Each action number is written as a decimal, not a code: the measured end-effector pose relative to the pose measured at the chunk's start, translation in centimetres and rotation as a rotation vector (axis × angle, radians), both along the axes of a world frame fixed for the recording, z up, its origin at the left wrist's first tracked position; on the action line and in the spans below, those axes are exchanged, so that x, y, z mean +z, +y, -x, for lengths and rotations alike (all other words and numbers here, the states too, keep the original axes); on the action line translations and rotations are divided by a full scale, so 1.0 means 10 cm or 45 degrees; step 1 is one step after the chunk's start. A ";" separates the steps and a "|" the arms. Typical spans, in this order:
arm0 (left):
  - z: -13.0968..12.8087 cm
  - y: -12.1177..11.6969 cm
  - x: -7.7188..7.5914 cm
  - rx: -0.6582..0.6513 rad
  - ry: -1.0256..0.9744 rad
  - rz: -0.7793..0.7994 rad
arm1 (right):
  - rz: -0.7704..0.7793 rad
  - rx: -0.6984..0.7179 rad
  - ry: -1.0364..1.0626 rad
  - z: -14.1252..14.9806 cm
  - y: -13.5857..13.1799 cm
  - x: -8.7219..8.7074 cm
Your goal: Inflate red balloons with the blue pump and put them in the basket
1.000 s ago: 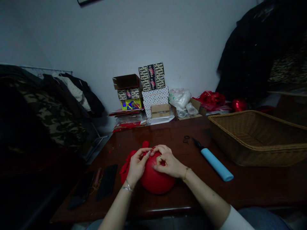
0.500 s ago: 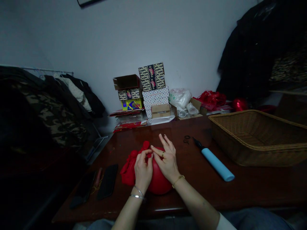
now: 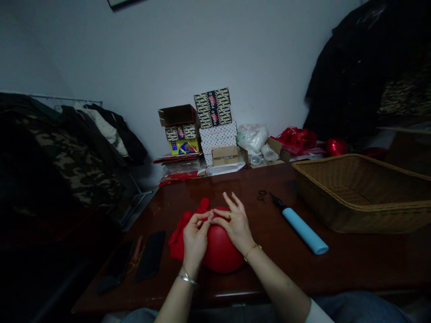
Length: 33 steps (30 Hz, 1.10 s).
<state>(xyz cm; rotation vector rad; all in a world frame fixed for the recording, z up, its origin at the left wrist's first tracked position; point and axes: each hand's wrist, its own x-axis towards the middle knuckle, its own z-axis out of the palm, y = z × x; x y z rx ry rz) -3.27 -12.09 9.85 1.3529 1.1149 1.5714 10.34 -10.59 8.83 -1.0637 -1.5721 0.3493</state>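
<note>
Balloon (image 3: 222,253) is pinched near its top by left hand (image 3: 195,240) and right hand (image 3: 237,229); blue pump (image 3: 305,231) lies to the hands' right.

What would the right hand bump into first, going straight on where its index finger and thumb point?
Probably the left hand, whose fingertips lie ahead of the right hand by the red balloon; whether they touch is unclear.
</note>
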 end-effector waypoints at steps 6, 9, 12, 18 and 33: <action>0.05 -0.01 0.10 -0.128 -0.058 0.090 | 0.047 0.154 -0.270 -0.04 -0.01 0.11; 0.06 -0.03 0.11 -0.195 0.005 0.111 | 0.029 0.223 -0.357 -0.02 -0.02 0.15; 0.12 -0.05 0.15 -0.229 0.064 0.042 | 0.011 0.211 -0.347 0.00 -0.04 0.15; 0.34 -0.07 0.43 -0.026 0.828 -0.467 | -0.007 0.207 -0.341 -0.01 -0.05 0.14; 0.49 0.15 0.73 -0.489 1.526 -0.715 | 0.061 0.350 -0.406 -0.03 -0.07 0.19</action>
